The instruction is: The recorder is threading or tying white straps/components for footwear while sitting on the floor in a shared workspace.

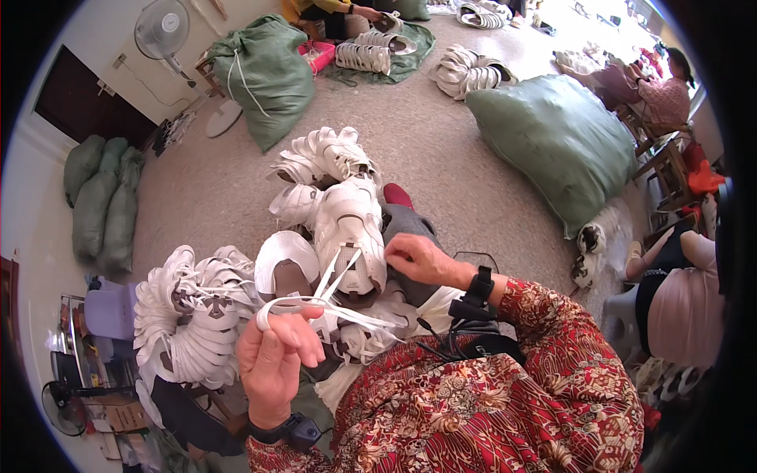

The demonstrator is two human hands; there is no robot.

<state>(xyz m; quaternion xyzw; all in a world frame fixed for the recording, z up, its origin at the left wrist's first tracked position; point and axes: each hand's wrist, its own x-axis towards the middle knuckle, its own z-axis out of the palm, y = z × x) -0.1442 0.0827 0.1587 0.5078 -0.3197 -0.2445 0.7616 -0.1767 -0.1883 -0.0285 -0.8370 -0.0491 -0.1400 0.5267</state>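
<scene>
A green sack (pixel 556 148) is bulging beyond a white shoe (pixel 348 219), beside which the right hand (pixel 430 261) is curling, its grip unclear, while the left hand (pixel 272 361) is clasping white laces (pixel 324 296) partly hiding the shoe.

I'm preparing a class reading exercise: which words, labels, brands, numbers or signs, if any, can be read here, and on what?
None can be read.
Brown cardboard box: any marks too small or blurred to read.
White chunky shoe with flat white laces: no legible lettering.
Large green sack: no legible print.
</scene>
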